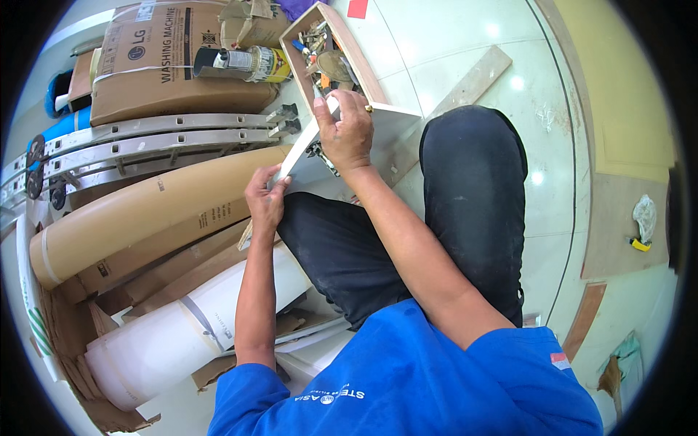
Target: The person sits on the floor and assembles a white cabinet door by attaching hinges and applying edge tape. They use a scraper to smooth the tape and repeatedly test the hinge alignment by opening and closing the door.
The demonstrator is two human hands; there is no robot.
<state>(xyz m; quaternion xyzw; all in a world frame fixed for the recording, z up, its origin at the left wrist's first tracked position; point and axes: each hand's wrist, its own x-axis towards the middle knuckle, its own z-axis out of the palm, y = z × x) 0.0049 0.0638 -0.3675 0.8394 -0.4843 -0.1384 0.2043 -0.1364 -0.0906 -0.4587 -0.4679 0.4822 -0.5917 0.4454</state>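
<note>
My left hand [265, 196] pinches the lower end of a white panel [297, 154], which stands tilted with its narrow edge toward me. Farther up, my right hand [347, 132] is closed over the same edge, thumb on one side and fingers on the other. A small grey pointed tip shows just beyond that thumb; I cannot make out whether it is held. Below my right hand, a metal fitting like a hinge [320, 156] shows against the panel. Right behind the panel lies an open wooden drawer [358, 52] with several hand tools inside.
On the left lie a large cardboard box [138, 87], a folded aluminium ladder [182, 138], a brown roll [145, 200] and a white roll [174, 334]. A yellow can [273, 65] is beside the drawer. A wooden strip [472, 80] lies on the tiles; a yellow-handled tool [640, 245] is far right.
</note>
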